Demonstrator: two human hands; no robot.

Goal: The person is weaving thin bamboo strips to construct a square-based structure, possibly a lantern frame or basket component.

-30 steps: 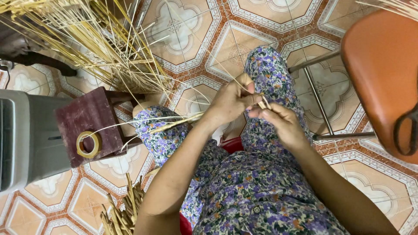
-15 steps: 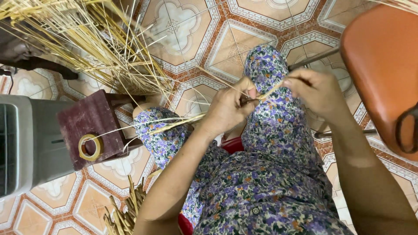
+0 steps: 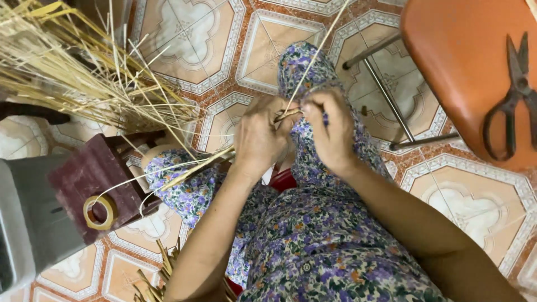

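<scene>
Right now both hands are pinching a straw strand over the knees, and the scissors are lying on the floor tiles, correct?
Not quite. Both hands, left hand and right hand, do pinch the straw strand, but the scissors lie on the orange stool seat, not the floor tiles. The head view shows it.

Floor: patterned orange-and-white tiles (image 3: 184,39). Orange chair (image 3: 464,72) on metal legs at right; dark red stool (image 3: 95,179) at left; even light

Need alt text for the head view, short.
Seen from above, a seated person in floral clothes pinches thin straw strands between the left hand and right hand over their knees. A straw bundle lies left; scissors rest on an orange stool right.
</scene>
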